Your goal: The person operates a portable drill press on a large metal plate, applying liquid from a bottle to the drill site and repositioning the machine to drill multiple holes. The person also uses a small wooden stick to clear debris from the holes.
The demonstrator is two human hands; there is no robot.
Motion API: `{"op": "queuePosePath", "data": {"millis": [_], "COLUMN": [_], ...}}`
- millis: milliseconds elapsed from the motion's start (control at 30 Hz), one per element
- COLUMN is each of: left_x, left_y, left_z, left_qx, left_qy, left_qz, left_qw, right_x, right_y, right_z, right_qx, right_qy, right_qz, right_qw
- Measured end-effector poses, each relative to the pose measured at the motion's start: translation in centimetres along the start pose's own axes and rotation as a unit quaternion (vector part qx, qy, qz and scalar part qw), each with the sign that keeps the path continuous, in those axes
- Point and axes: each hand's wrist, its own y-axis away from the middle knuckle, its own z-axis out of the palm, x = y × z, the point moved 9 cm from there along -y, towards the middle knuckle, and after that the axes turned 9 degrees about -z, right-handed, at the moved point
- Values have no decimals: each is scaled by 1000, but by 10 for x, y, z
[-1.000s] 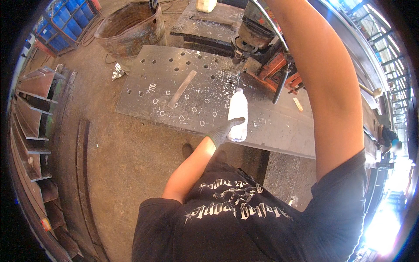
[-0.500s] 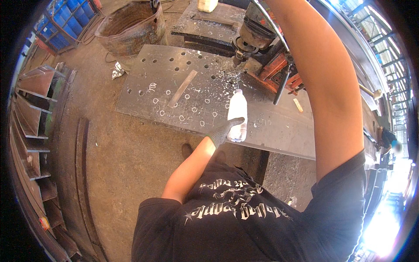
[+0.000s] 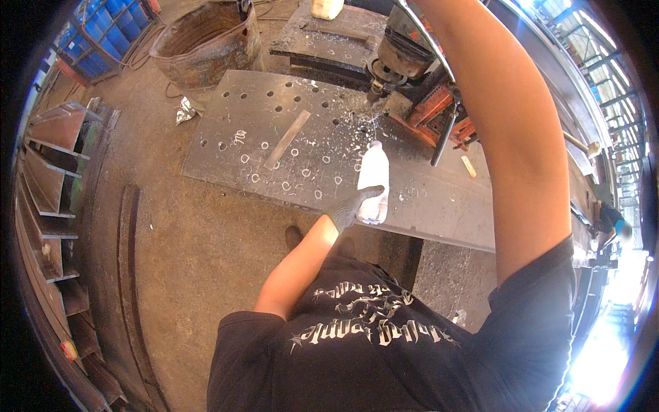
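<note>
My left hand (image 3: 349, 208), in a grey glove, is wrapped round a white plastic bottle (image 3: 374, 168). The bottle's narrow neck points away from me, and a thin pale line runs from it toward the drill's tip. That drilling machine (image 3: 405, 51) has a red-orange base (image 3: 431, 110) and stands on a dark steel plate (image 3: 446, 213). Metal chips (image 3: 349, 141) lie scattered round the bit. My right arm (image 3: 525, 130) reaches up past the machine, and its hand lies beyond the upper edge of the view. Chalk circles and several drilled holes mark the plate.
A flat metal strip (image 3: 287, 139) lies on the plate. Behind it stands a rusty drum (image 3: 206, 51), with blue barrels (image 3: 103, 34) in a frame at far left. Steel beams (image 3: 51, 185) line the left side. A pale container (image 3: 326, 8) sits at the back.
Almost nothing has moved. My left hand keeps its hold on the bottle, and my right arm has shifted very slightly to the left.
</note>
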Motion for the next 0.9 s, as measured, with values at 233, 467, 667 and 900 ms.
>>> {"op": "queuePosePath", "data": {"millis": [233, 467, 667, 900], "left_x": [0, -3, 2, 5], "left_y": [0, -5, 4, 13], "left_z": [-6, -7, -3, 2], "left_qx": [31, -2, 27, 34], "left_qy": [-15, -4, -10, -16], "left_qz": [14, 9, 23, 4], "left_qw": [999, 1000, 999, 999], "right_x": [-1, -14, -3, -11], "right_y": [1, 9, -4, 1], "right_z": [2, 0, 5, 5], "right_qx": [1, -8, -9, -4], "right_qy": [-9, 1, 39, 34], "right_qz": [3, -31, -32, -36], "right_qw": [1000, 1000, 999, 999]}}
